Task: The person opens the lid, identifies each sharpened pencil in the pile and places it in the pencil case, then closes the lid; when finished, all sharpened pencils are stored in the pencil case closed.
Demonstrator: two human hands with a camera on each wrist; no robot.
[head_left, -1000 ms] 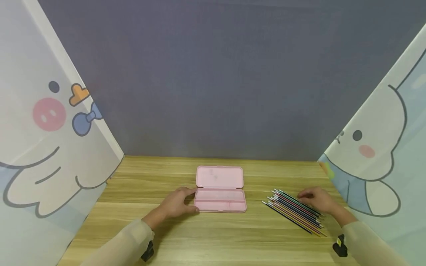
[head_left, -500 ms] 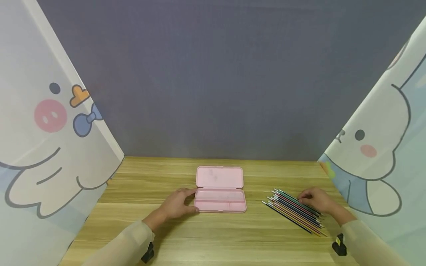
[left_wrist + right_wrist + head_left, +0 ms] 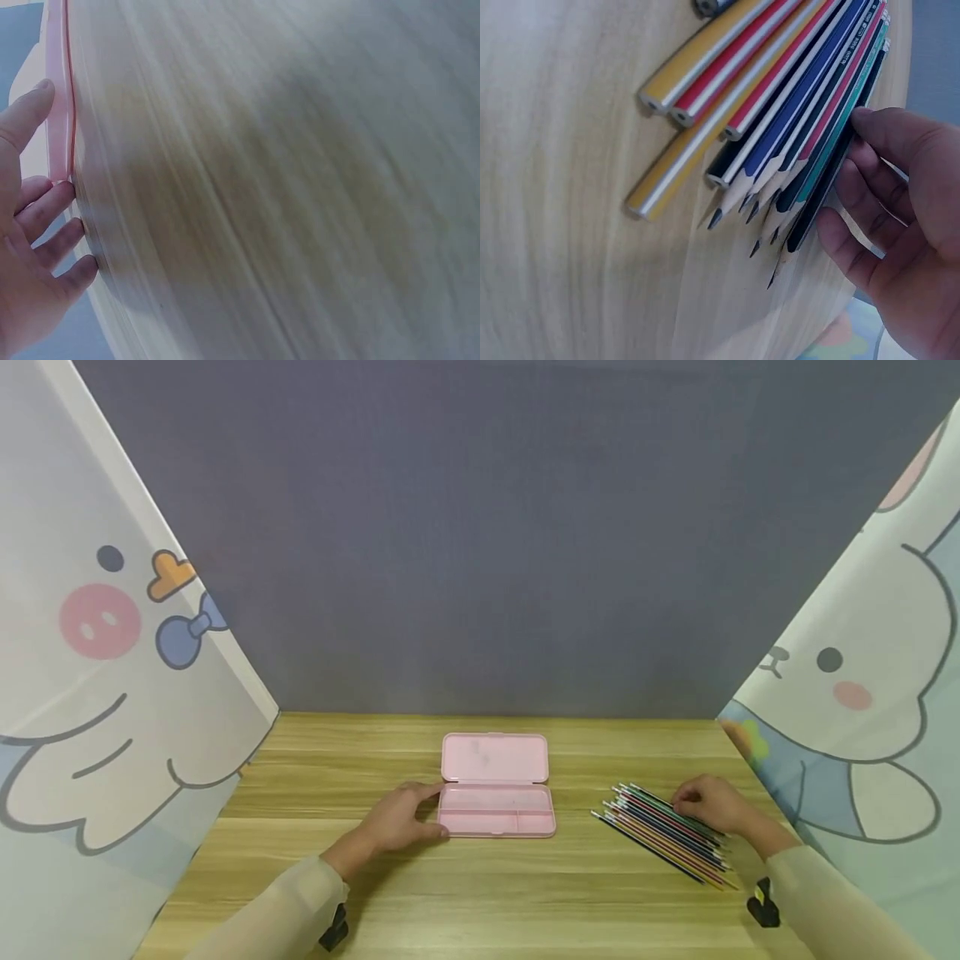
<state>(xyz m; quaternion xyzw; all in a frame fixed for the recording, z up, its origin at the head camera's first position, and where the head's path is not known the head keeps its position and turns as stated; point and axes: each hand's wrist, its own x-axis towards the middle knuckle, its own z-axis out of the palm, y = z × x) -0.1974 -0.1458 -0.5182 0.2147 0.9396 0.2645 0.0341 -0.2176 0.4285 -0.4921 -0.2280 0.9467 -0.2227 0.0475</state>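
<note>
An open pink pencil case (image 3: 498,836) lies on the table, its lid laid back and its compartments bare. My left hand (image 3: 401,820) rests at the case's left end, thumb by the near corner and index finger by the far one. In the left wrist view the thumb touches the pink side wall (image 3: 58,142), and the other fingers are loosely extended. Several pencils (image 3: 660,835) lie slanted in a loose bundle on the right. My right hand (image 3: 712,802) pinches the outermost black pencil (image 3: 825,187) between thumb and fingers, along the bundle's right side.
The wooden table (image 3: 480,902) runs back to a grey panel (image 3: 480,543). Cartoon-printed panels (image 3: 112,693) stand at both sides, the right one close beyond my right hand. Some pencils show sharpened tips, others flat unsharpened ends.
My right hand has shifted very slightly at the bundle's far side, and the pencils have stirred a little. The left hand and the case have stayed put.
</note>
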